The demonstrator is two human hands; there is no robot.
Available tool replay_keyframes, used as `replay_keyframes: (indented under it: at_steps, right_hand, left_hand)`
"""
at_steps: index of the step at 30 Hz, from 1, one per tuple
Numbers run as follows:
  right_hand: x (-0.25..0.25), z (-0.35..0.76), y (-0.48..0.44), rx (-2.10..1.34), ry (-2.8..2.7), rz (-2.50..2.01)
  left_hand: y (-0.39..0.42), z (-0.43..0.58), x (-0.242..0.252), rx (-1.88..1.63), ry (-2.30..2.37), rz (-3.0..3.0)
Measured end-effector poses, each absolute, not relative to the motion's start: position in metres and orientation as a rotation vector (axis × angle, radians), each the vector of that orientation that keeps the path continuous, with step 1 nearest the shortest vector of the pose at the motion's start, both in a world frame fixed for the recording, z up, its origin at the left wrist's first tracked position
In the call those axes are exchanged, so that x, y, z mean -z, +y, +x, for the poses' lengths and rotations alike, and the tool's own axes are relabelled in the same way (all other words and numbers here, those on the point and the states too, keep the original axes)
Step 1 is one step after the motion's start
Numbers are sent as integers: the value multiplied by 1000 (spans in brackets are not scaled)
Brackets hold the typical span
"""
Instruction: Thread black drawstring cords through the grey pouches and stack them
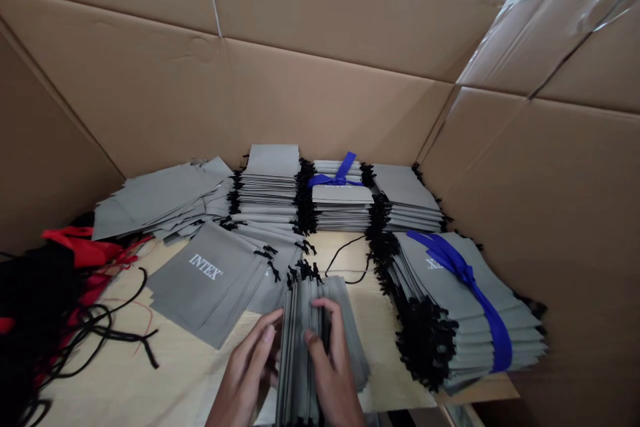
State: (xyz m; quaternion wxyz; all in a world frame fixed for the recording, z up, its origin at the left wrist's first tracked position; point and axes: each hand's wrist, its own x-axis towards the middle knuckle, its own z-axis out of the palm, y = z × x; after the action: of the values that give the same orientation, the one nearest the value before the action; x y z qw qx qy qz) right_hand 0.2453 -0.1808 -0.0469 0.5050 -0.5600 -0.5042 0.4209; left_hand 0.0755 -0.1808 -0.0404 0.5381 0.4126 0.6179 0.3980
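A bundle of grey pouches with black knotted cords stands on edge near the table's front. My left hand is at the bundle's left side, its fingers bent around that edge. On the other side my right hand grips the bundle, thumb on the near face. More grey pouches lie flat just right of it. Left of the bundle, flat grey pouches printed INTEX are fanned out.
Stacked grey pouches line the cardboard wall. A large stack at the right is tied with blue ribbon. Black cords and red fabric lie at the left on the table.
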Motion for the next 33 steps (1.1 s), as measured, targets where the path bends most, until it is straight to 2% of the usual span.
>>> replay_keyframes:
  at_steps: [10,23,33]
  right_hand:
    - [39,243,-179,-929,-1308,-1309]
    - [36,252,-176,-1080,-1116,-1314]
    - [36,252,-179,-1073,-1105,-1308]
  left_hand:
    - [-180,75,33,-1004,1461,1110]
    - [-177,80,34,-1078,1357,1007]
    - [-181,84,28,-1031,1271,1230]
